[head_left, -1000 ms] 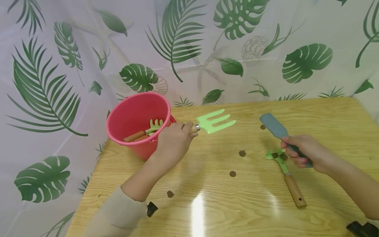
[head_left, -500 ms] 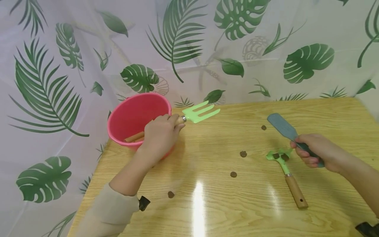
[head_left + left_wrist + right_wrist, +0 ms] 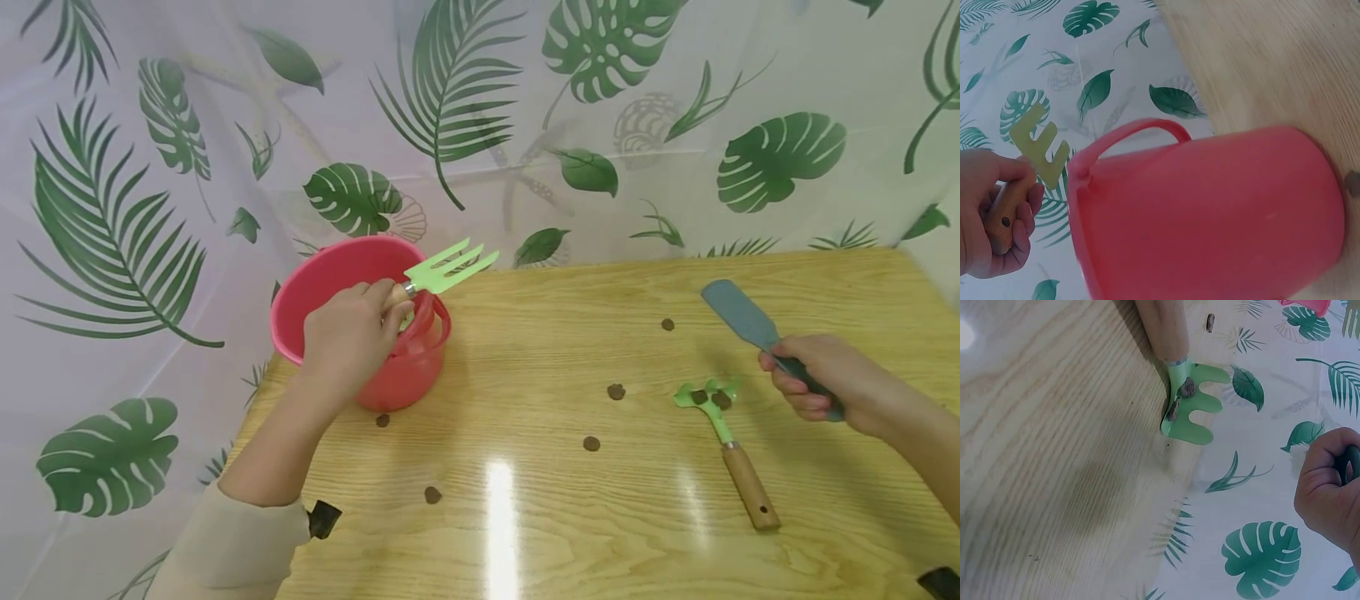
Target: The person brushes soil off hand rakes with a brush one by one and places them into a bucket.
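Note:
My left hand grips the wooden handle of a light green garden fork over the mouth of the pink-red bucket. Its three tines point right and away, above the bucket's far-right rim. The left wrist view shows the fork beside the bucket's rim, fingers curled round the handle. Most of the bucket's inside is hidden by the hand. On the right, my right hand holds a flat grey spatula by its dark handle, above the table. Below it lies a green hand rake with brown bits on its head.
Small brown pieces lie scattered on the wooden table, one near its middle and another beside the bucket's base. A leaf-printed sheet hangs behind the table's back edge and along its left side.
My left hand has moved left with the fork, from beside the bucket's right rim to over its mouth. My right hand has drifted right with the spatula, away from the hand rake.

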A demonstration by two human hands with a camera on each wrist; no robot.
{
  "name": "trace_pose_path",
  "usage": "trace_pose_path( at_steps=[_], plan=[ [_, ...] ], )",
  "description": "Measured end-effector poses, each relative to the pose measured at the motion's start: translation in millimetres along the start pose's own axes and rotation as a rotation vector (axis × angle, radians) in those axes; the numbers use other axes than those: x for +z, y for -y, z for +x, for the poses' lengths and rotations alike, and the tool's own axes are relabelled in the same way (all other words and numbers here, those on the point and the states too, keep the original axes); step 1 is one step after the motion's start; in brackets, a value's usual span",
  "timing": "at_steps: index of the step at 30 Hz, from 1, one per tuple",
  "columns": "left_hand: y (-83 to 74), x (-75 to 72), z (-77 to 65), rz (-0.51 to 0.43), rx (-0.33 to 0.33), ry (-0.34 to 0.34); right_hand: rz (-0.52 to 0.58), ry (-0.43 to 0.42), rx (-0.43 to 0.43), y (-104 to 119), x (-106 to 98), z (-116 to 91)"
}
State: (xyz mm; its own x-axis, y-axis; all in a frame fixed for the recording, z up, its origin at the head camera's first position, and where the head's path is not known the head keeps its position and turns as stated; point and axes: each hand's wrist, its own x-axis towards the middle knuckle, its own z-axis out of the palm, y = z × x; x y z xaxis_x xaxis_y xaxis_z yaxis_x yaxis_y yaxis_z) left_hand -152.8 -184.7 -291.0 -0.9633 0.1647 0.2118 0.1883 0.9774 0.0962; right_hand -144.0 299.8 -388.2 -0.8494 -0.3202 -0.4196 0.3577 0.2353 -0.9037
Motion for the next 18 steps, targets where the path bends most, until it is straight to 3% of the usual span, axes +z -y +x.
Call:
trace_pose_path(
  at_steps=[7, 12, 18],
  plan=[
    [24.1, -4.0, -8.6, -0.018, -0.037, -0.005, -0.018, -0.022, -0.025, -5.2, -6.2, -1.5],
    [40.1, -5.8, -13.2, 0.021, -0.078, 0.005, -0.037, -0.047, -0.034, -8.4, -10.5, -2.1],
    [59.0, -8.4, -16.7, 0.029, -0.125, 0.023, 0.062, -0.068, -0.05, -14.7, -15.8, -2.1]
  ],
)
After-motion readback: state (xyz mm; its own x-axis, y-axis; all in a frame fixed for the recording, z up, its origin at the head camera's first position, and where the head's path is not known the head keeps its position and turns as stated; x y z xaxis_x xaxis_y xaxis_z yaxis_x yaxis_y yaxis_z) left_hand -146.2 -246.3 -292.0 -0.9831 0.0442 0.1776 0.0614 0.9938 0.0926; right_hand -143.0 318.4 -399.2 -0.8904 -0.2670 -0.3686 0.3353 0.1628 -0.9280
